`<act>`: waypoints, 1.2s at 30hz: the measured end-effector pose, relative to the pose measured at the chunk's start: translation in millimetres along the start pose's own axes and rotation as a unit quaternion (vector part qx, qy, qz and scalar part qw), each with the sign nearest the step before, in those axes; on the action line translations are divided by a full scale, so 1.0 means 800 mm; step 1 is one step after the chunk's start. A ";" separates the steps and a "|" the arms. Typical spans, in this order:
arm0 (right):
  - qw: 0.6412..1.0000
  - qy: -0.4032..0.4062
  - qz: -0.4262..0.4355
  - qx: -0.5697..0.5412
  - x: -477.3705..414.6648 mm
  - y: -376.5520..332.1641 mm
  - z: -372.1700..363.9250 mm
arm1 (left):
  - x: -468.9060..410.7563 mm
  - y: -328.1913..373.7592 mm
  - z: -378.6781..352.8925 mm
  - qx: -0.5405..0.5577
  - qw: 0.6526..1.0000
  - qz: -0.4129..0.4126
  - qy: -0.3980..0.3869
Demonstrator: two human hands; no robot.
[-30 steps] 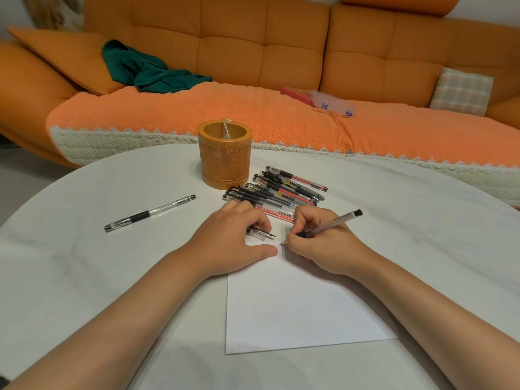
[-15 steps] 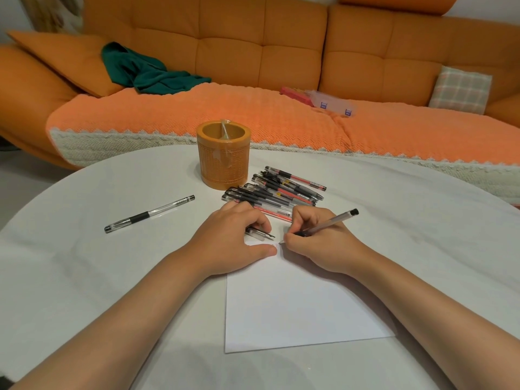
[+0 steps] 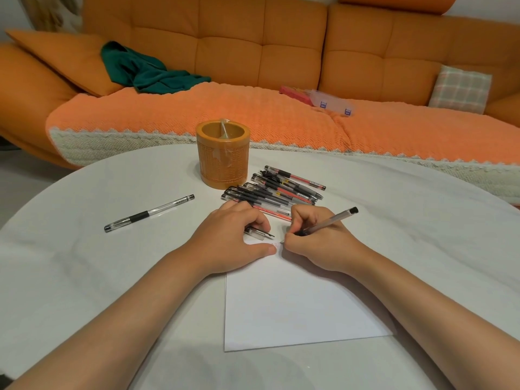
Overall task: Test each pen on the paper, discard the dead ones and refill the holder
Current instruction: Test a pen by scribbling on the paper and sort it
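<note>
My right hand (image 3: 318,243) grips a grey pen (image 3: 329,222) with its tip on the top edge of the white paper (image 3: 298,311), where faint marks show. My left hand (image 3: 230,240) rests on the paper's top left corner, its curled fingers holding a clear pen cap (image 3: 257,233). A pile of several black and red pens (image 3: 277,191) lies just beyond both hands. The orange pen holder (image 3: 222,154) stands behind the pile. One black pen (image 3: 149,213) lies alone to the left.
The white round table (image 3: 84,277) carries everything. Behind it runs an orange sofa (image 3: 281,66) with a green cloth (image 3: 149,71), a clear plastic box (image 3: 332,101) and a checked cushion (image 3: 460,90).
The right hand has shifted slightly with the pen on the paper's top edge. The left hand stays in place.
</note>
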State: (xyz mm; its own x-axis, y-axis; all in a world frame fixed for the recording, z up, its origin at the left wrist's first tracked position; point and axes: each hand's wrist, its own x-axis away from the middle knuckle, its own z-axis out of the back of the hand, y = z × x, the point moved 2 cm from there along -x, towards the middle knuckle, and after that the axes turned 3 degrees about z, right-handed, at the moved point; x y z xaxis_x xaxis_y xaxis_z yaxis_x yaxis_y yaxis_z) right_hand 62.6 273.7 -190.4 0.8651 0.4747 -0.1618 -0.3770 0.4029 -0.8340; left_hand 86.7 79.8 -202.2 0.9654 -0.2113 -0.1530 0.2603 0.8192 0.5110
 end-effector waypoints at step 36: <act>1.000 -0.013 -0.002 -0.002 0.003 -0.002 -0.002 | 0.000 -0.003 -0.002 0.009 1.000 -0.005 0.007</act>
State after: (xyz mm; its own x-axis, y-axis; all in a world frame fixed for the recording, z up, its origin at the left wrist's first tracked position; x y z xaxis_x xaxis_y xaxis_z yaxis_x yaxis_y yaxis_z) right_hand 65.7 272.9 -189.9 0.8580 0.4926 -0.1453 -0.3725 0.4022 -0.8363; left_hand 85.9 78.6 -204.6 0.9622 -0.2127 -0.1700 0.2710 0.8076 0.5237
